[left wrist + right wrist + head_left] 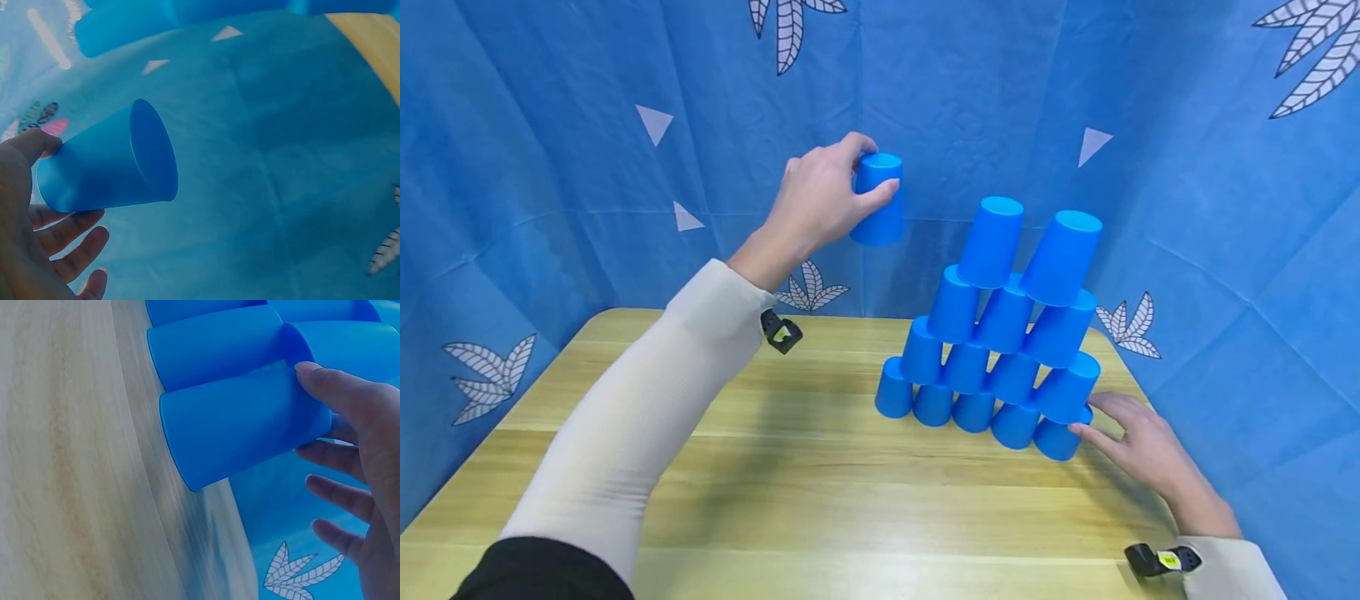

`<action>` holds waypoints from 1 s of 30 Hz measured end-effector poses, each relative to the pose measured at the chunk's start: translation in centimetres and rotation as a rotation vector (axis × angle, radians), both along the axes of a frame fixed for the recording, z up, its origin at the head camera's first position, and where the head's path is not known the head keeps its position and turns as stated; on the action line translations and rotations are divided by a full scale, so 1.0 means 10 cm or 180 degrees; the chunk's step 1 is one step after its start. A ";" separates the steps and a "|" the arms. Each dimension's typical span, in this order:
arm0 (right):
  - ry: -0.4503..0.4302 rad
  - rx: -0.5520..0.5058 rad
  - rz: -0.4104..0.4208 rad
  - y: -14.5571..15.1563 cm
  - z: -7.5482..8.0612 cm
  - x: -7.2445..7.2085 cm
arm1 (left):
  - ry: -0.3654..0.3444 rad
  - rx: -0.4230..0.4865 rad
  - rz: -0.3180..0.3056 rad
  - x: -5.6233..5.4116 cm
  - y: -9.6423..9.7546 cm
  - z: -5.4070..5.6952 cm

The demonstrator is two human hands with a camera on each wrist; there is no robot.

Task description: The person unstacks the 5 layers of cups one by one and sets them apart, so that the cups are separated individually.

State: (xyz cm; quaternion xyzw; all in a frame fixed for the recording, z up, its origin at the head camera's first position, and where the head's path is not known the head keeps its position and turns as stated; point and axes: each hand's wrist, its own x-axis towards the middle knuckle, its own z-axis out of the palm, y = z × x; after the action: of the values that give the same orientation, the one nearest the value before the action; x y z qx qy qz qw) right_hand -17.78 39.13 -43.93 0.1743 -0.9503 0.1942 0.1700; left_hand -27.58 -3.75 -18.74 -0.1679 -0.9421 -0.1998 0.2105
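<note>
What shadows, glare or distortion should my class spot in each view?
Head: soft shadow and pale glare on the table; the stack splays, probably from lens distortion. Left wrist: dim, bluish; pale streak upper left; held cup clear-edged. Right wrist: muted colours; bluish shade on the table beside the nearest cup.

Inverted blue cup (878,223) near cup stack (1004,320)
</note>
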 end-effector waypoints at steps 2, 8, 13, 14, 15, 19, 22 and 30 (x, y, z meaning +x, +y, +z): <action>0.0028 0.0022 0.0001 0.00 -0.01 -0.01 | -0.0072 0.0005 0.0016 -0.04 -0.10 -0.13; 0.0129 0.0088 -0.0016 -0.01 -0.01 -0.02 | -0.0269 -0.0008 0.0046 -0.19 -0.35 -0.52; 0.0254 0.0075 -0.0005 -0.01 -0.03 -0.03 | -0.0407 -0.0101 0.0046 -0.30 -0.52 -0.84; 0.0288 0.0077 -0.0002 -0.01 -0.03 -0.03 | -0.0440 -0.0105 0.0051 -0.32 -0.55 -0.90; 0.0326 0.0085 0.0001 -0.01 -0.04 -0.04 | -0.0459 -0.0105 0.0054 -0.34 -0.58 -0.95; 0.0430 0.0097 0.0023 -0.01 -0.04 -0.03 | -0.0568 -0.0073 0.0081 -0.39 -0.69 -1.15; 0.0507 0.0103 0.0051 0.00 -0.04 -0.03 | -0.0665 -0.0042 0.0111 -0.44 -0.75 -1.28; 0.0578 0.0095 0.0071 -0.04 -0.02 -0.02 | -0.0906 -0.0019 0.0202 -0.64 -0.94 -1.70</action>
State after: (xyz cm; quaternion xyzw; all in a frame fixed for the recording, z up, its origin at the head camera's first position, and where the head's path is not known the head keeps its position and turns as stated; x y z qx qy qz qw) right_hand -17.96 38.74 -44.17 0.2044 -0.9317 0.1653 0.2506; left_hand -33.97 -13.12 -35.75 -0.1086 -0.9679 -0.2120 0.0804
